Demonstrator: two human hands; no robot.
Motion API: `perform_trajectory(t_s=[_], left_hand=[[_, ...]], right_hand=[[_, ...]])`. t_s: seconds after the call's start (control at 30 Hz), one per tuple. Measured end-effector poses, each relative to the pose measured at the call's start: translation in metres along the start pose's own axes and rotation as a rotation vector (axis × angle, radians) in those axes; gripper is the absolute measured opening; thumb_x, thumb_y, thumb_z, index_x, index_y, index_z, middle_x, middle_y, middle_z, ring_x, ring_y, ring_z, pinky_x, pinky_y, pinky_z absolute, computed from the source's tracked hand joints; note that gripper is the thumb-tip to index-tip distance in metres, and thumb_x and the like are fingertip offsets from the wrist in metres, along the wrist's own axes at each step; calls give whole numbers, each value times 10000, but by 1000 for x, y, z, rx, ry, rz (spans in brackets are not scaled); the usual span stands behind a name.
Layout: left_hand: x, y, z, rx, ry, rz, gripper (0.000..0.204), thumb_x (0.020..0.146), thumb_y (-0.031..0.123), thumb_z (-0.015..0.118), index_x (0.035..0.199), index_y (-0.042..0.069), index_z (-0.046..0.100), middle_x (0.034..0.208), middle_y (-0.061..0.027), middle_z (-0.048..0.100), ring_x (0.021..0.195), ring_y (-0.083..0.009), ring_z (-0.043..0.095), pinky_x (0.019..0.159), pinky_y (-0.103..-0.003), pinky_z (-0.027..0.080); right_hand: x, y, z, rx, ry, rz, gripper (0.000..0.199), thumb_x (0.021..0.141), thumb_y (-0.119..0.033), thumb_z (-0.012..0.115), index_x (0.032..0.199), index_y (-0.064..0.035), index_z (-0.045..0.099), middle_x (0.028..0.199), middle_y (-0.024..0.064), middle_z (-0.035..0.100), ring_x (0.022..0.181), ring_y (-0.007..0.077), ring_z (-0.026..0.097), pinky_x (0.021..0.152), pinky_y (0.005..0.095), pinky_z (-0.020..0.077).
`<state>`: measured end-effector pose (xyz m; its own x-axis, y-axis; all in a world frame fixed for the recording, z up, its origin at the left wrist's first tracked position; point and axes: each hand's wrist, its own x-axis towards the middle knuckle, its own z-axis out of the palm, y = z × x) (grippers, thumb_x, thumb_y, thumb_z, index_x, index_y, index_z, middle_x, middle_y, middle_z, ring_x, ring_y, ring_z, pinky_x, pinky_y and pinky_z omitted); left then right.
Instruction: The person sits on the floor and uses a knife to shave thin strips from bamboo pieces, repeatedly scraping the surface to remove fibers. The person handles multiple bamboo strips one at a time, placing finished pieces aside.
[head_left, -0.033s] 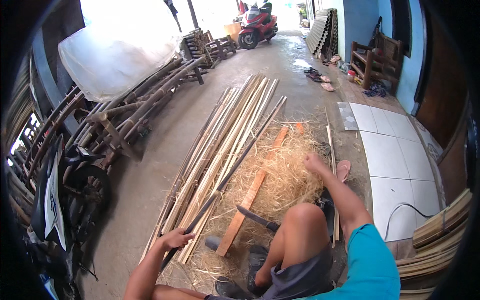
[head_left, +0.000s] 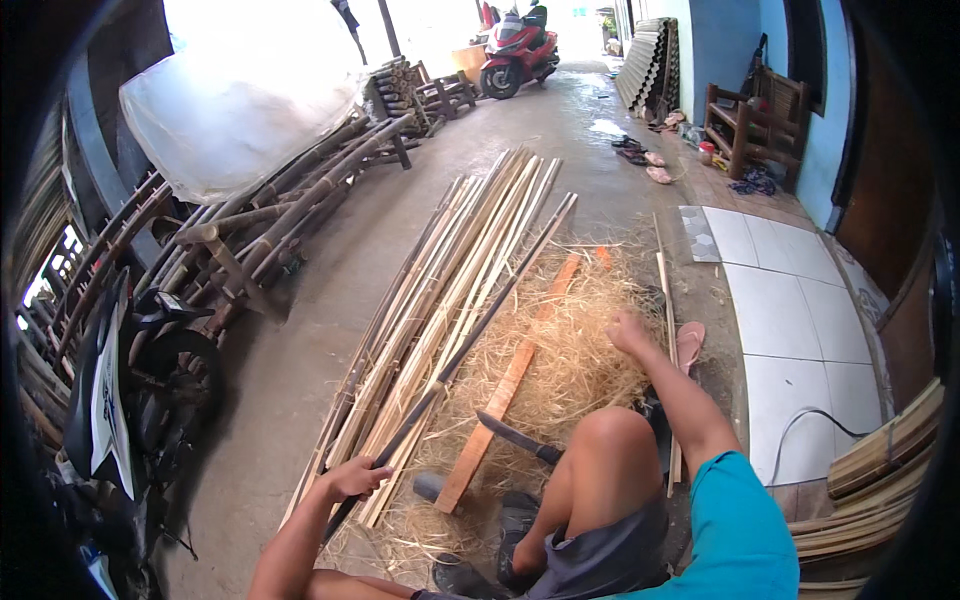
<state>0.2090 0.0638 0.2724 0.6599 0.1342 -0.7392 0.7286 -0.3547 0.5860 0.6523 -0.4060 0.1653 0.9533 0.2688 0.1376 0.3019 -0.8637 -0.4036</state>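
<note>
My left hand (head_left: 358,478) is closed around the near end of a long dark bamboo strip (head_left: 470,340), which slants away to the far right over the shavings' edge. My right hand (head_left: 627,332) makes a fist above a heap of pale, curly shavings (head_left: 590,370); what it holds, if anything, does not show. Between my hands an orange-brown wooden plank (head_left: 500,405) lies across the heap. A dark-bladed knife (head_left: 508,431) crosses the plank's near part, its handle end by my bent knee. To the left, many split bamboo strips (head_left: 430,310) lie side by side.
A motorbike (head_left: 110,400) and a bamboo frame (head_left: 260,240) stand at the left. A red scooter (head_left: 518,55) is parked far ahead. White tiles (head_left: 790,310), sandals (head_left: 690,343) and a wooden chair (head_left: 750,115) are on the right, with bundled strips (head_left: 885,455) near my right side.
</note>
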Motion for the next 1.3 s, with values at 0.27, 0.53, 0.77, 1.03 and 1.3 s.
perform_trajectory(t_s=[0.27,0.53,0.77,1.03,1.3], left_hand=[[-5,19,-4,-39,-17,11,293,1019,352,612,898,105,511,694,54,401,569,-68,376,495,-276,328],[13,-2,-12,-7,-12,29,320,1014,361,616,869,85,544,702,30,446,587,-95,425,520,-290,387],[34,17,-3,90,13,97,383,995,424,621,938,45,610,735,1,496,639,-118,488,563,-306,439],[-4,63,10,98,176,210,607,936,647,585,1003,44,561,723,-9,517,600,-108,499,500,-268,426],[-6,78,22,-21,4,323,758,940,754,426,1166,44,563,713,4,544,532,-68,477,452,-230,417]], right_hand=[[-13,26,31,-373,-368,79,274,828,-257,687,1016,-62,733,1068,253,704,1035,403,684,924,490,544],[32,11,-170,-236,23,-224,244,944,-202,527,919,-47,713,983,216,706,898,372,691,821,461,546],[34,-38,-232,169,190,-418,231,981,-119,461,1054,-49,668,1126,212,673,1049,343,642,941,427,499],[-114,-266,-85,216,-668,-544,388,1015,-306,425,1131,32,575,1191,257,612,1098,359,610,953,520,479],[-193,-354,-12,526,-722,-526,360,1068,-323,332,1144,-24,517,810,166,630,775,351,648,771,510,517]])
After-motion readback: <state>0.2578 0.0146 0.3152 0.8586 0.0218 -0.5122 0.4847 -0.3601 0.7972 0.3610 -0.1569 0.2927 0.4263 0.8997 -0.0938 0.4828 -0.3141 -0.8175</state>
